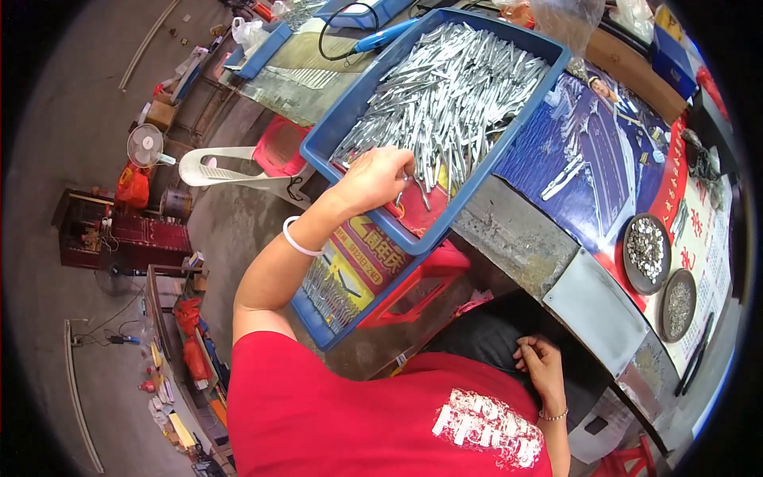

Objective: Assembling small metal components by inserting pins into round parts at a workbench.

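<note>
Blue plastic makes up the deep tray that holds a large heap of thin silvery metal strips, lying in all directions and thickest toward the far end. The left hand, with a white bangle on its forearm, reaches into the near left part of this tray, where the heap thins out and a red lining shows. Its fingers are curled downward close to the strips; whether they pinch one cannot be told. The right hand lies low by the dark cloth over the lap, away from the tray, its fingers loosely bent, and nothing can be seen in them. Below the near end of the tray is a second blue tray with more slim metal pieces, next to a red stool. On the surface to the right, two dark round dishes of small metal bits sit just beside each other, near a black long-handled tool.
</note>
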Available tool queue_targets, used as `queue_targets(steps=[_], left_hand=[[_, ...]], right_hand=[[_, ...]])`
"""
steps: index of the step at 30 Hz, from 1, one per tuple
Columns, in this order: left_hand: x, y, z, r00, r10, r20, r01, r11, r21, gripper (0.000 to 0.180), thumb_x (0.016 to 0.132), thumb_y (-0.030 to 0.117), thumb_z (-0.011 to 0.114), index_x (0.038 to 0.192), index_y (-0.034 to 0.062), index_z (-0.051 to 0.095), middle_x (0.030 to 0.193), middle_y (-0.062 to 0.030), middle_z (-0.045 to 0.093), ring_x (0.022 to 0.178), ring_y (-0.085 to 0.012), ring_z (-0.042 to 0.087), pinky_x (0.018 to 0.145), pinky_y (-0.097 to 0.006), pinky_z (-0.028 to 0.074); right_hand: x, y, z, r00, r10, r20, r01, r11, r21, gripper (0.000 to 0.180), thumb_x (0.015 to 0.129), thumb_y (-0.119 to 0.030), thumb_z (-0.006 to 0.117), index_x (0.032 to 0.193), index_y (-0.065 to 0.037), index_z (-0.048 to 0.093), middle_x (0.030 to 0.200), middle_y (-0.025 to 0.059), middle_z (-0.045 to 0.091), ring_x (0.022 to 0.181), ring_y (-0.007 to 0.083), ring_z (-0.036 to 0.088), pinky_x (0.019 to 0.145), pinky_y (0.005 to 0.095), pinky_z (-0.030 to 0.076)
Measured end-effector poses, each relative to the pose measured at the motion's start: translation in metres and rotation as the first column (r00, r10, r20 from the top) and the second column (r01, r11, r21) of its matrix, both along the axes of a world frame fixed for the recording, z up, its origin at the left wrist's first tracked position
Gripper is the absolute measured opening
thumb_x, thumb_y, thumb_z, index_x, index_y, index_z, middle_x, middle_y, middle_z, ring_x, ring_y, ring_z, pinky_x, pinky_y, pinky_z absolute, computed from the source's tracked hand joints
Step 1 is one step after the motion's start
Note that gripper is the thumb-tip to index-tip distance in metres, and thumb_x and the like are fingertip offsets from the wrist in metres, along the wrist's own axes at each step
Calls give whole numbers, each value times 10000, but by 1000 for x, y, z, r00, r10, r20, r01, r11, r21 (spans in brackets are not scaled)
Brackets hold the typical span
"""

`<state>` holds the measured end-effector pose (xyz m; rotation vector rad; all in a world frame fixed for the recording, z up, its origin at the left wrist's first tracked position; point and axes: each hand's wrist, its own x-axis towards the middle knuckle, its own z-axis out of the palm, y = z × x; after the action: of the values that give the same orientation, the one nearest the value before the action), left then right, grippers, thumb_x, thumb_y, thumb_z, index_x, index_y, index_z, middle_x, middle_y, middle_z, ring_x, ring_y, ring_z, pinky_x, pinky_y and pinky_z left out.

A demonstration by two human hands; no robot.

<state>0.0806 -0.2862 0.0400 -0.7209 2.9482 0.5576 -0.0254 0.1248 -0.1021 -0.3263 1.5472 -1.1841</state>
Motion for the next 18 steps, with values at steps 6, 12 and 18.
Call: queue_targets(steps=[6,12,18], left_hand=[[-25,2,-1,913,-408,33,408,913,-13,130,764,81,596,874,26,554,869,-166,523,824,-356,548,716,-417,450],[-25,10,7,845,-426,322,495,852,-171,313,695,15,590,1004,27,538,987,-221,538,800,-404,564,658,-457,465],[-37,20,19,605,-410,683,636,764,-106,434,732,119,632,1140,27,517,1087,-273,546,944,-455,523,800,-494,432]], right_hand=[[-20,4,-4,999,18,43,-19,999,35,224,917,-210,544,954,-1,617,724,54,637,558,91,565,505,216,461],[-27,3,-10,991,116,59,-117,993,-1,350,924,-356,488,1023,-41,604,796,54,664,600,120,608,571,275,513],[-6,13,-27,993,100,-61,-108,982,-152,306,925,-294,460,961,-28,607,702,54,649,550,126,598,523,282,485]])
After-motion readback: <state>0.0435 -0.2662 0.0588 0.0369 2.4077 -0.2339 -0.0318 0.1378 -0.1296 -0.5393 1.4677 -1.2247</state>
